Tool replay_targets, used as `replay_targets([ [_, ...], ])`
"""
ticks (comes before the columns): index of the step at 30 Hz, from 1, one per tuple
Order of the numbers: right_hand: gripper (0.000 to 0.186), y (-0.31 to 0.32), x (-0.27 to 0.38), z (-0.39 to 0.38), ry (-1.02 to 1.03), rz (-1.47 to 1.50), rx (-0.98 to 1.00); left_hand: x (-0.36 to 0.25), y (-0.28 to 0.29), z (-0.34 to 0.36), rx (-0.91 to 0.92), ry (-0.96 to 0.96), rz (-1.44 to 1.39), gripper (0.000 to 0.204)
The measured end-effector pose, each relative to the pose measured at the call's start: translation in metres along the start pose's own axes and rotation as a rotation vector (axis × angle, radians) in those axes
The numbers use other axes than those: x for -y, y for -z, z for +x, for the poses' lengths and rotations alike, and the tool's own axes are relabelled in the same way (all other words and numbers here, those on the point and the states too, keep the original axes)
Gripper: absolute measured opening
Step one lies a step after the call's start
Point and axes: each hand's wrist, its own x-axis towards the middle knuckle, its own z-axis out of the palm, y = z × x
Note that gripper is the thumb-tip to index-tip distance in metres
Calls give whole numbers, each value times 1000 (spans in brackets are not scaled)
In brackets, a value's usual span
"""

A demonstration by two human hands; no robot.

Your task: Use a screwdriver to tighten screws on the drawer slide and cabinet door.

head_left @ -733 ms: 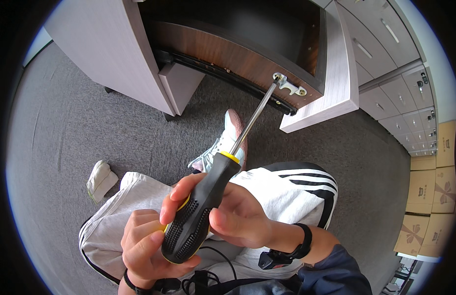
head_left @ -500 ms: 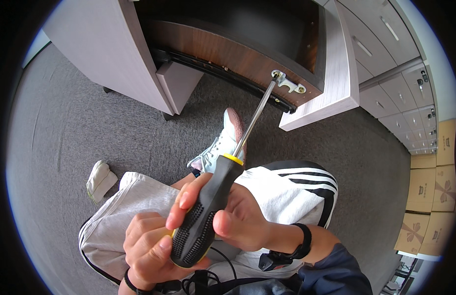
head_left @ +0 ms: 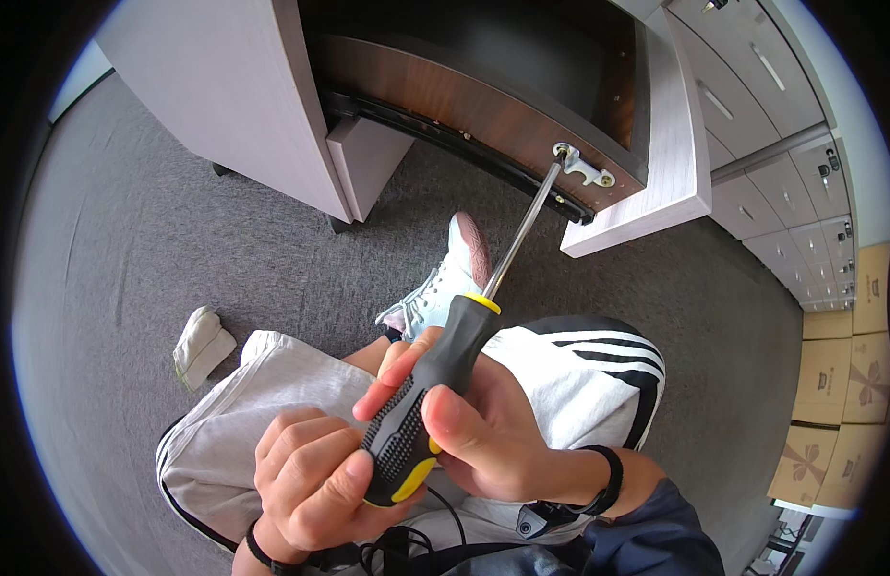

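Observation:
A screwdriver (head_left: 443,370) with a thick black and yellow handle and a long steel shaft slants up and to the right. My right hand (head_left: 488,413) wraps round the middle of its handle, thumb on top. Around the butt end, my left hand (head_left: 315,475) is closed, its thumb and fingers against the grip. The shaft's tip meets the left end of a metal bracket (head_left: 587,171), where a screw head seems to sit; the tip itself is too small to make out clearly. This bracket lies on the brown wooden side of an open drawer (head_left: 445,82), above a black slide rail (head_left: 455,142).
The pale drawer front (head_left: 647,216) juts out at right. A pale cabinet (head_left: 224,106) stands at left. On the grey carpet lies a crumpled pale cloth item (head_left: 203,348). My shoe (head_left: 443,288) is below the drawer. Cardboard boxes (head_left: 819,384) are stacked far right, near grey cabinets (head_left: 752,86).
The screwdriver handle has turned, showing more yellow near its butt. Both hands sit slightly further right, and the drawer and cabinet appear shifted right in the view. The tip stays at the bracket.

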Motion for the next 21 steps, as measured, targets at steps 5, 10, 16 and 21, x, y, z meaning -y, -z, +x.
replay_targets([
  [5, 55, 2, 0, 3, 9, 76, 149, -6, 3, -3, -20, 102, 0, 68],
  [10, 50, 4, -4, -3, 11, 139, 185, -8, 2, -6, 54, 169, -158, 61],
  [16, 46, 4, -11, -7, 2, 52, -31, 0, -8, -4, -15, 127, -161, 58],
  [21, 55, 8, -3, -1, 53, -40, 72, -3, -7, -4, -29, 119, -119, 55],
])
